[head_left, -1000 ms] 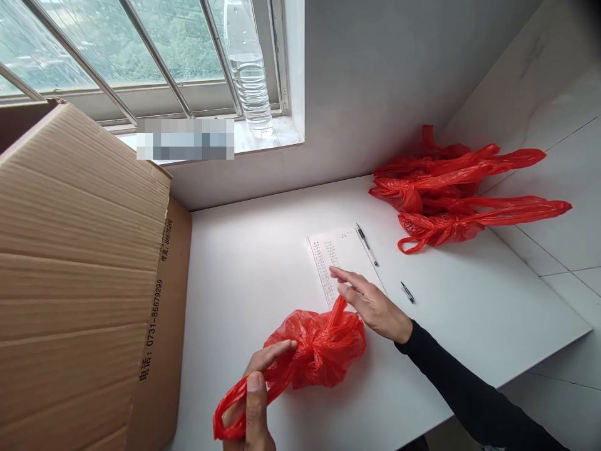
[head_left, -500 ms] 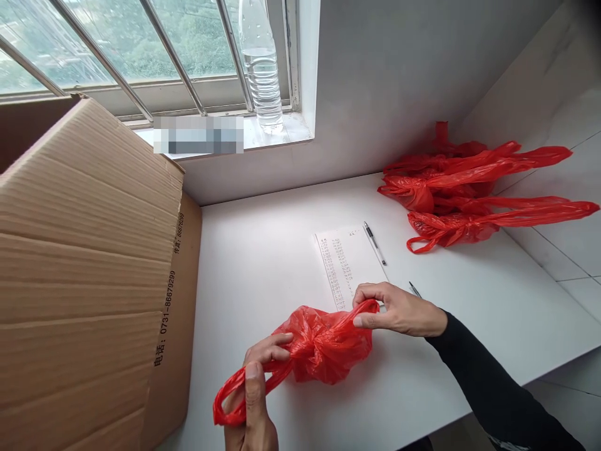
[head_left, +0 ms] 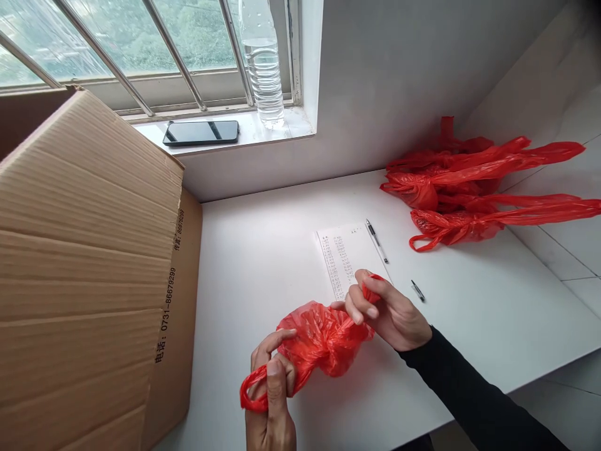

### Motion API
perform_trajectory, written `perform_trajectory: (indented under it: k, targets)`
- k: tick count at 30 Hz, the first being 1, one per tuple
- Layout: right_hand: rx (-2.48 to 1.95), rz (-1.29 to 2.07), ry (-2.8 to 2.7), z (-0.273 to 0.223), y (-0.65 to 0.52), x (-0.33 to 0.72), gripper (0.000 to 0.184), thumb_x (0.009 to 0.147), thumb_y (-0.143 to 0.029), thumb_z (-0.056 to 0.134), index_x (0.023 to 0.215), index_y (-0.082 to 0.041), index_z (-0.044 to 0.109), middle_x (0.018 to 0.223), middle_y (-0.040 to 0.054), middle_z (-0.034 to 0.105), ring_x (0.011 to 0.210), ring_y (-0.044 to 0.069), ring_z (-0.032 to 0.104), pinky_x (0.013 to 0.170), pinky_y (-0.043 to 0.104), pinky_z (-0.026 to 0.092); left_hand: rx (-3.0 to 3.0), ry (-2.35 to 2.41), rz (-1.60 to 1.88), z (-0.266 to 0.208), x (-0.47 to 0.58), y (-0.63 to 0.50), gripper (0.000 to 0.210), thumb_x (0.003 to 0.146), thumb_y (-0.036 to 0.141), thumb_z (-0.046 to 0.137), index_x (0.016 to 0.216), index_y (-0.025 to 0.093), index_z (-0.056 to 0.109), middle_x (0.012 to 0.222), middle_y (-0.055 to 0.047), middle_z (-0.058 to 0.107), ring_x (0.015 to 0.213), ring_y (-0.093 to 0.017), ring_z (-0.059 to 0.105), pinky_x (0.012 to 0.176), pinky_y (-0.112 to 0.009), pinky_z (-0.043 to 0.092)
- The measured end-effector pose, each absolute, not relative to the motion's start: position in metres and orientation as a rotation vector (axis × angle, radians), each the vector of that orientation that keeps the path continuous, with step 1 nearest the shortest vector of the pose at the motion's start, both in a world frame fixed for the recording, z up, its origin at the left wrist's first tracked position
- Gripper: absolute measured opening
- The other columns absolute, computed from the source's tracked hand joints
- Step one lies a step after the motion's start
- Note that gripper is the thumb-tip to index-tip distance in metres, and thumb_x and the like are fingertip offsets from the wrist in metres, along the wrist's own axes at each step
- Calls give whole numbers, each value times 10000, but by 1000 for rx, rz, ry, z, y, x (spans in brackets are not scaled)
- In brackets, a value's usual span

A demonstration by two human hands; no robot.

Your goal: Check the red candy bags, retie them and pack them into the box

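A red plastic bag [head_left: 323, 338], bunched around contents I cannot make out, is between my two hands near the front of the white table. My left hand [head_left: 275, 388] is closed on one of its handles, whose loop sticks out to the left past the thumb. The other handle runs through the curled fingers of my right hand [head_left: 382, 307], with a bit of red showing above them. Gathered, twisted plastic shows in the bag's middle. Just behind the bag lies a sheet of paper [head_left: 345, 257] with handwritten columns, partly covered by my right hand.
A black pen [head_left: 377, 241] lies along the paper, and its cap [head_left: 417, 290] sits farther right. Several filled red bags [head_left: 455, 188] are piled at the back right. A cardboard box [head_left: 89, 269] stands at left. The sill holds a phone [head_left: 201, 132] and a water bottle [head_left: 265, 81].
My left hand has moved right, closer to the bag's middle. My right hand has turned over and curled its fingers through the handle, shifting slightly left. The pen cap is now uncovered.
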State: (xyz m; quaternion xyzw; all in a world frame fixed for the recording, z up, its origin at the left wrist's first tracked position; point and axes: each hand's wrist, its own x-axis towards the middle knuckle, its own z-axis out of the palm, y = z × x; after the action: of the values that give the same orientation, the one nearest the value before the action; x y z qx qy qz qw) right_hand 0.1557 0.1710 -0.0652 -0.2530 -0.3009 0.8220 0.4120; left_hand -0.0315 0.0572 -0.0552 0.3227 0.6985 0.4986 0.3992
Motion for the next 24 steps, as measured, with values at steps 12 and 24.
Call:
perform_trajectory:
  k: [12,24]
  targets:
    - [-1085,1605,-1114,-79,154,153,261,1084,-443,363,1017,-266,544,784,-22,658,935,181,660,1084,459,449,1513,1724,1235,-92,-56,51,340,1082,306,309,1178,267,632,1438,-30,567,1420,-217,430,1146,-362,369]
    - [-1089,327,-2350,-144,102,143,569,1028,-192,380,1583,-107,289,1645,110,330,1540,306,228,1239,540,274,2500,1717,660,-148,-29,63,634,966,90,462,1577,74,295,1641,-139,349,1546,-286,235,1273,-455,148]
